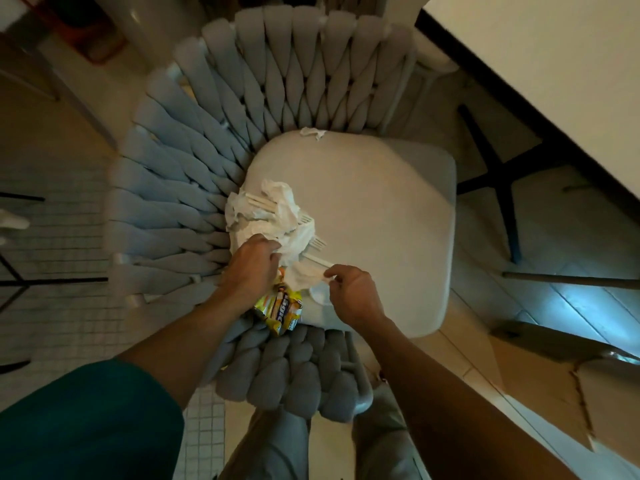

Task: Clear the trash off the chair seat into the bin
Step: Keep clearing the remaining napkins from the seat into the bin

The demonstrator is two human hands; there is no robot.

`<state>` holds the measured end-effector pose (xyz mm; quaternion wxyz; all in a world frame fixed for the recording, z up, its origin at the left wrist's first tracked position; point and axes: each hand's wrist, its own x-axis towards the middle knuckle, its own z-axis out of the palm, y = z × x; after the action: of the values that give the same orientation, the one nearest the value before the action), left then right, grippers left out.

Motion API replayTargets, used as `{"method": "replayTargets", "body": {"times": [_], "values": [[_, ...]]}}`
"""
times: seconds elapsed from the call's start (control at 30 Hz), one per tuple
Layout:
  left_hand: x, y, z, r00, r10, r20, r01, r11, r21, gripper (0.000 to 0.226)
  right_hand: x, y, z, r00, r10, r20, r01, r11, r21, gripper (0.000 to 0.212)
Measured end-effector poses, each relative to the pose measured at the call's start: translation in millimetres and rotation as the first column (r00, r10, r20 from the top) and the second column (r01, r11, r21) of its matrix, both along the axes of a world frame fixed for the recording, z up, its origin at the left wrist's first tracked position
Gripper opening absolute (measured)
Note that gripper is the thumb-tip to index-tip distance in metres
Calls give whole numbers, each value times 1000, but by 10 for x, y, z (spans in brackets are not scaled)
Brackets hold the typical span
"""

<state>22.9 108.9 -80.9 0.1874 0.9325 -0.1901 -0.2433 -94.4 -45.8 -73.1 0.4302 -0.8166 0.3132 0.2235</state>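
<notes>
I am looking straight down on the chair seat [374,216], a pale cushion ringed by a thick woven backrest [194,161], and I take the seat as my landmark. Most of the trash sits at the seat's left edge, close against the weave.

My left hand [251,268] is at that left edge, near the front corner. Its fingers [273,252] are curled and pressed together into the lower end of the crumpled white napkins [266,213], gripping the paper. The rest of the wad lies just beyond my knuckles, farther back along the same edge. Pale plastic cutlery is tangled in it: a fork [317,242] sticks out on the side toward the seat's middle, its tines just beside my fingertips.

Under my left wrist, at the seat's front-left corner, a yellow snack wrapper [278,308] hangs over the edge onto the weave. It touches the underside of my hand, but I cannot tell whether I am holding it.

My right hand [353,292] is over the front part of the seat, just right of the left one. Its thumb and forefinger are pinched on the end of a small white scrap of napkin [306,275] that stretches between my two hands; the other fingers are folded in. A white rounded piece, perhaps a spoon bowl [320,292], lies on the seat right below that pinch.

One more torn paper bit [313,132] lies at the seat's back edge, well apart from both hands. The bin is out of sight.
</notes>
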Motion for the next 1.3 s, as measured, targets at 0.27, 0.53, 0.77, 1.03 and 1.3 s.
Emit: {"method": "replayTargets", "body": {"times": [0.27, 0.53, 0.77, 1.03, 1.3], "values": [[-592, -422, 644, 1000, 3, 23, -2, 1000, -17, 29, -718, -545, 532, 991, -113, 72, 116, 992, -43, 27], [-1422, -1084, 1161, 999, -28, 45, 33, 994, -109, 33, -1739, -1253, 1027, 979, -176, 106, 185, 979, -83, 28], [-2033, -1719, 1331, 985, -170, 41, 174, 976, -134, 30, -2750, -1918, 1342, 924, -367, 106, 380, 912, -156, 29], [-2699, -2719, 1411, 871, -491, 2, 484, 858, -170, 26, -3721, -2410, 1487, 752, -640, 156, 659, 723, -206, 28], [-3460, -3559, 1482, 728, -682, -72, 656, 723, -216, 41, -4471, -2698, 1430, 589, -787, 184, 806, 555, -206, 25]]}}
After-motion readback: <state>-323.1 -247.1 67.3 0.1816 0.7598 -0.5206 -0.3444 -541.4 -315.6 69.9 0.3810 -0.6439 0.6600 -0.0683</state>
